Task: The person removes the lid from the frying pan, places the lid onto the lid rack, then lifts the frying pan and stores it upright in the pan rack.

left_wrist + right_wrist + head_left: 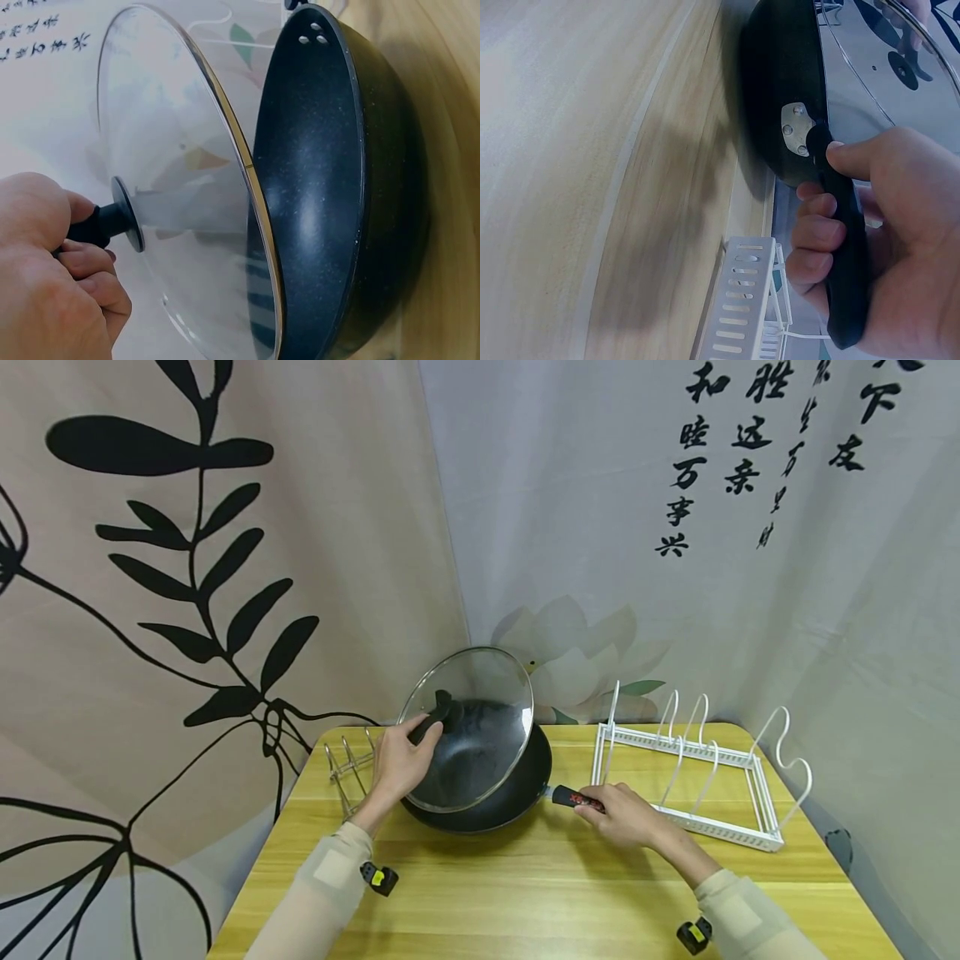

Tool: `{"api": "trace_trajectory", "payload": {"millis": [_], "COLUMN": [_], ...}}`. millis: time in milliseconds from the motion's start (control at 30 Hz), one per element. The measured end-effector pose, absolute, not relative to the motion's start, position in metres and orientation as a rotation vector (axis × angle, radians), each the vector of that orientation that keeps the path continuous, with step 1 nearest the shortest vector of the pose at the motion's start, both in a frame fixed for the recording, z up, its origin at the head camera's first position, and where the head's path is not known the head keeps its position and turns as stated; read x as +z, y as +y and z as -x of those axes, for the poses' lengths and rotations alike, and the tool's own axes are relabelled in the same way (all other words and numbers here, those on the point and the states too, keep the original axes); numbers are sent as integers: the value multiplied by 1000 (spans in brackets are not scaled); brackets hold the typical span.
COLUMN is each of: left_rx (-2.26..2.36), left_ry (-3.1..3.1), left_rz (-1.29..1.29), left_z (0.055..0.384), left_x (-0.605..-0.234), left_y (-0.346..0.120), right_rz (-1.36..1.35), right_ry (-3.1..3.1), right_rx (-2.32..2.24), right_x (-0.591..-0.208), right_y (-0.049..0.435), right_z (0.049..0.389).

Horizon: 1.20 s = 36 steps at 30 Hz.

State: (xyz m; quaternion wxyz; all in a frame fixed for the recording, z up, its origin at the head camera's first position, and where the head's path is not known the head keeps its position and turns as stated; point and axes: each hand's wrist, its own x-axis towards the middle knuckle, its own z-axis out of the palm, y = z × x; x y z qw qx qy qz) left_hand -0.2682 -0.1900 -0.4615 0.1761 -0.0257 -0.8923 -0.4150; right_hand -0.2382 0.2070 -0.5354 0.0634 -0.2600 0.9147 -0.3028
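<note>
My left hand [405, 758] grips the black knob of a round glass lid [180, 150], holding it tilted above a dark wok [528, 781]. A metal rim runs round the lid, and the wok's speckled inside [311, 165] shows through and beside it. Curled round the wok's black handle [844, 247] are the fingers of my right hand [626, 814]. The handle joins the wok at a riveted metal plate [798, 129]. In the left wrist view the lid stands steeply beside the open mouth of the wok.
A white rack [720, 835] with upright wire loops stands at the table's right, close to my right hand. Behind my left hand is a smaller wire rack [348, 768]. The wooden table [525, 902] ends at a printed curtain [360, 527].
</note>
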Motion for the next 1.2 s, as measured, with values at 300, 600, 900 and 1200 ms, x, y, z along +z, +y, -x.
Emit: {"api": "trace_trajectory", "payload": {"millis": [300,600,900,1200], "left_rx": [-1257,-1290,-1340,-1406], "left_ry": [-2510,-2506,-2494,-2494], "left_rz": [73,48,15,-12], "left_z": [266,263,259,256], "left_x": [-460,-460,-457,-455], "left_y": [-190,-191,-192,-195], "right_rz": [780,793,789,784], "right_ry": [2763,2770,2763,2759], "right_rx": [-921,-912,-924,-926], "right_x": [-536,-535,-534,-536], "right_y": [208,206,206,207], "right_z": [239,237,236,237]}}
